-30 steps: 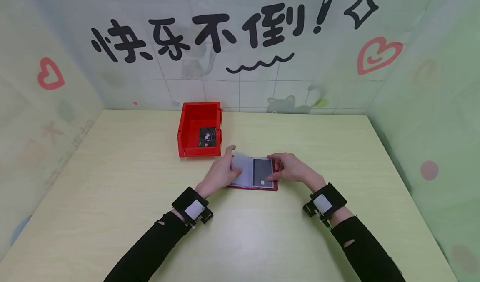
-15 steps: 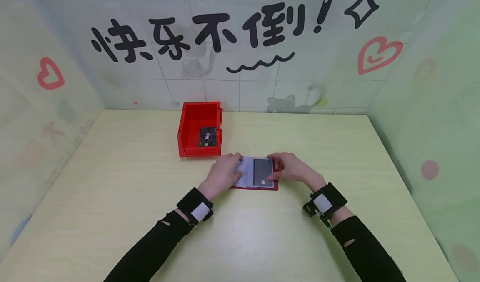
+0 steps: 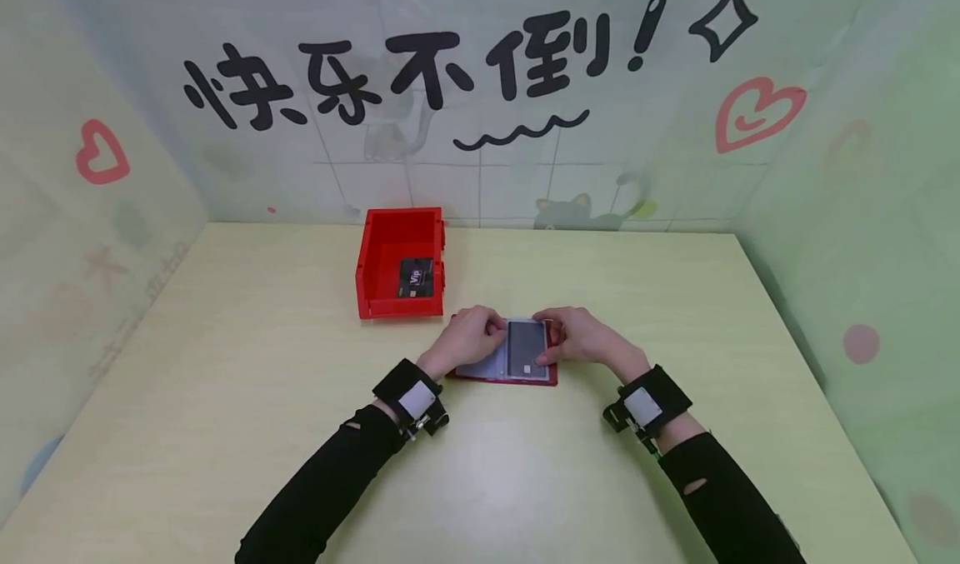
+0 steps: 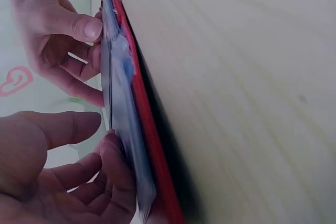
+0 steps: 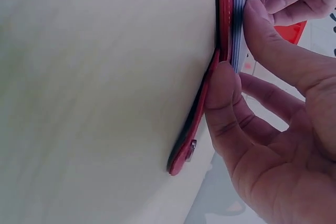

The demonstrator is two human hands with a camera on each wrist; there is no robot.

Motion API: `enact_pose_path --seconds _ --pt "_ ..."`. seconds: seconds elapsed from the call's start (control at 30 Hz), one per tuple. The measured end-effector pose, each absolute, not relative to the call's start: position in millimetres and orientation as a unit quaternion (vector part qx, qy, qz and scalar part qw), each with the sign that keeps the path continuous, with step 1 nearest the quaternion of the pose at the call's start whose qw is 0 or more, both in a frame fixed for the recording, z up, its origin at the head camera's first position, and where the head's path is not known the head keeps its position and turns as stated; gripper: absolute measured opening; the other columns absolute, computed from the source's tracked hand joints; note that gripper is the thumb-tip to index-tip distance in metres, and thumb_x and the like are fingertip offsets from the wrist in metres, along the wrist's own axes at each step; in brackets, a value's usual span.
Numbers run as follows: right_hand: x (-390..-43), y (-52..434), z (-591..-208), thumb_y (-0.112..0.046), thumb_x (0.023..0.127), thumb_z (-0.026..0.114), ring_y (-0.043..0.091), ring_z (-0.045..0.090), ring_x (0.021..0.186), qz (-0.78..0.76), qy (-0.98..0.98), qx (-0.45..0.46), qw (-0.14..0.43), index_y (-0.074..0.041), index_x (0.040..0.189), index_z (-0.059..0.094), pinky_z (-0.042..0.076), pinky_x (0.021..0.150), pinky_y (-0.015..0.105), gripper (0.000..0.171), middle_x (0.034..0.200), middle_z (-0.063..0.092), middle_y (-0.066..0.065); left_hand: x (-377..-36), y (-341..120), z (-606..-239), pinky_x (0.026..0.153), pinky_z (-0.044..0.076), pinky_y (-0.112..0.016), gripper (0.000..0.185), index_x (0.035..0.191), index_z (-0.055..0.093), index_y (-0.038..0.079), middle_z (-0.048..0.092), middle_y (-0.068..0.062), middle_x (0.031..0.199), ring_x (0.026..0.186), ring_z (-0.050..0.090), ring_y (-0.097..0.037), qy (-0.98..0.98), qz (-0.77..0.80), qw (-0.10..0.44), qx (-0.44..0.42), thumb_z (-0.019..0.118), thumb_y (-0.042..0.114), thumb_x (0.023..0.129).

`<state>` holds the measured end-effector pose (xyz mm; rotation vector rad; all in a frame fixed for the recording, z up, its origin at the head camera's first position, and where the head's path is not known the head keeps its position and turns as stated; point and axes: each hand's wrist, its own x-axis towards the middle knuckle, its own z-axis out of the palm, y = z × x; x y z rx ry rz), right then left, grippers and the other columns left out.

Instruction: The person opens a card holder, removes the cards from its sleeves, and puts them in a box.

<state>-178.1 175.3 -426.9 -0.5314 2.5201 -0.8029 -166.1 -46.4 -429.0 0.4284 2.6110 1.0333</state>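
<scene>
**Both hands on open card holder, flat on table**

Red card holder (image 3: 504, 362) lies open on the table (image 3: 525, 481), directly between the two hands. Left hand (image 3: 467, 341) has fingers curled over the clear sleeve pages (image 4: 122, 129) on its side, pinching a page edge. Right hand (image 3: 581, 336) pinches the holder's right edge, thumb on top of the sleeves, fingers under the cover flap (image 5: 195, 129).

Handling, my read: light, thin, floppy. The plastic sleeves look slick and flex easily; the cover is stiffer. Best grip is at the outer cover edges or the spine, not the loose pages.

Orientation: open face up, spine running away from the person, long axis of the spread left-right between the hands. Dark card (image 3: 526, 349) sits in the right-side sleeve.

Red bin (image 3: 386, 239) beyond the left hand holds a black card (image 3: 416, 279).
</scene>
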Motion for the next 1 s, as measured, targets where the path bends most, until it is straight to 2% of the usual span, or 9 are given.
enact_pose_path --seconds 0.33,0.63,0.7,0.77,0.83,0.9,1.0 --pt "-177.7 177.5 -427.4 -0.019 0.082 0.084 0.017 0.048 0.075 -0.293 0.908 -0.200 0.224 -0.002 0.146 0.050 0.038 0.065 0.027 0.074 0.078 0.050 0.004 -171.4 -43.3 -420.7 0.075 0.044 -0.026 0.034 0.130 0.064 -0.002 0.065 -0.014 0.107 0.092 0.056 -0.022 0.888 0.383 0.227 0.117 0.055 0.015 0.102" --pt "-177.9 176.3 -430.4 -0.019 0.081 0.084 0.018 0.047 0.074 -0.296 0.908 -0.199 0.219 -0.005 0.147 0.050 0.037 0.064 0.027 0.075 0.077 0.048 0.004 -174.7 -42.6 -423.0 0.066 0.036 -0.027 0.036 0.125 0.066 -0.004 0.051 -0.009 0.085 0.082 0.052 -0.022 0.881 0.395 0.244 0.091 0.052 0.021 0.104" --pt "-178.0 176.3 -431.1 -0.020 0.081 0.084 0.018 0.047 0.075 -0.294 0.909 -0.200 0.217 -0.005 0.147 0.051 0.037 0.065 0.027 0.075 0.077 0.047 0.004 -175.3 -42.2 -424.7 0.065 0.035 -0.026 0.033 0.117 0.069 -0.004 0.049 -0.007 0.080 0.078 0.050 -0.020 0.882 0.395 0.242 0.088 0.052 0.021 0.104" --pt "-178.2 176.5 -431.9 -0.021 0.081 0.084 0.018 0.047 0.076 -0.292 0.910 -0.201 0.216 -0.005 0.147 0.050 0.037 0.065 0.027 0.076 0.078 0.047 0.004 -175.9 -41.5 -425.8 0.062 0.032 -0.026 0.030 0.099 0.070 -0.002 0.044 -0.005 0.073 0.071 0.047 -0.019 0.883 0.392 0.241 0.087 0.052 0.021 0.104" --pt "-178.1 176.6 -432.3 -0.022 0.081 0.084 0.018 0.047 0.077 -0.290 0.910 -0.203 0.215 -0.005 0.147 0.050 0.037 0.065 0.028 0.076 0.078 0.046 0.004 -176.3 -40.7 -426.5 0.058 0.029 -0.025 0.033 0.078 0.064 0.003 0.039 -0.003 0.064 0.062 0.042 -0.017 0.885 0.388 0.240 0.090 0.052 0.021 0.103" --pt "-178.1 176.6 -432.5 -0.022 0.082 0.084 0.018 0.048 0.077 -0.289 0.910 -0.203 0.215 -0.005 0.147 0.050 0.037 0.065 0.028 0.076 0.078 0.046 0.004 -176.4 -39.8 -426.3 0.054 0.026 -0.025 0.042 0.063 0.053 0.009 0.034 -0.001 0.056 0.055 0.038 -0.016 0.887 0.382 0.240 0.096 0.053 0.021 0.103" --pt "-177.6 176.3 -432.4 -0.022 0.082 0.084 0.019 0.048 0.079 -0.287 0.911 -0.203 0.217 -0.005 0.148 0.049 0.037 0.066 0.028 0.076 0.079 0.045 0.004 -175.9 -38.9 -426.4 0.051 0.023 -0.024 0.049 0.054 0.047 0.012 0.031 0.002 0.051 0.050 0.035 -0.014 0.890 0.375 0.238 0.103 0.055 0.022 0.101"
